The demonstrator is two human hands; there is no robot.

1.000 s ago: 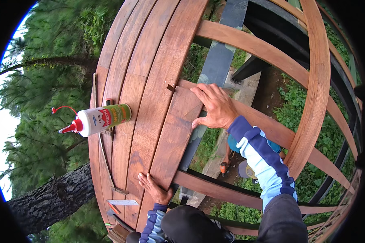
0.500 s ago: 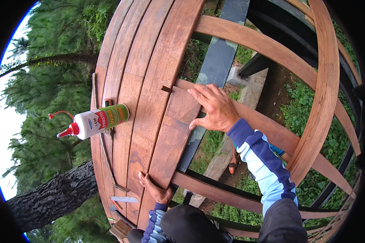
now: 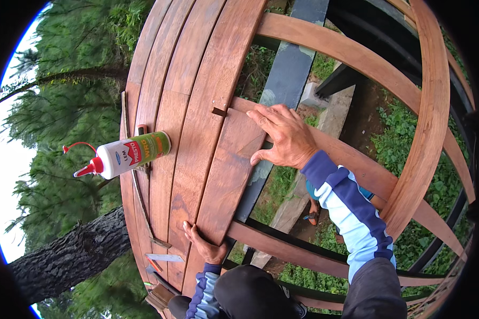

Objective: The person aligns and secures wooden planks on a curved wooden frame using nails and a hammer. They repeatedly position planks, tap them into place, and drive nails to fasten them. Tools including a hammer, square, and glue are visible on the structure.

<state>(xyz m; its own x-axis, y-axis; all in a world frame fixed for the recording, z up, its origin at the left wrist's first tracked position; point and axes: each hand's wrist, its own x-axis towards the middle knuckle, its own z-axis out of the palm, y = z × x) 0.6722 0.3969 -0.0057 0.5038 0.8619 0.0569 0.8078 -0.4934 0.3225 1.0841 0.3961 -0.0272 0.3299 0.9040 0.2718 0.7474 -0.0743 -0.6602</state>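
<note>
Boards [image 3: 215, 80] down along frame's [image 3: 287, 80] L edge, R-side joists [image 3: 351, 58] bare tbh; L hand [image 3: 208, 249] & R hand [image 3: 287, 137] loosely spread on outermost board [image 3: 229, 165].

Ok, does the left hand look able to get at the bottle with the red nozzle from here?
Probably yes: only bare planks seem to lie between the left hand and the bottle, though the hand would have to lift off them first.

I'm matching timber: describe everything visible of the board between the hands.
The reddish-brown board looks wooden, with grain and dark blotches. It lies flat across joists beside a longer plank, a shim at its upper corner. The right hand touches its upper end; the left hand is at its lower end.
</note>
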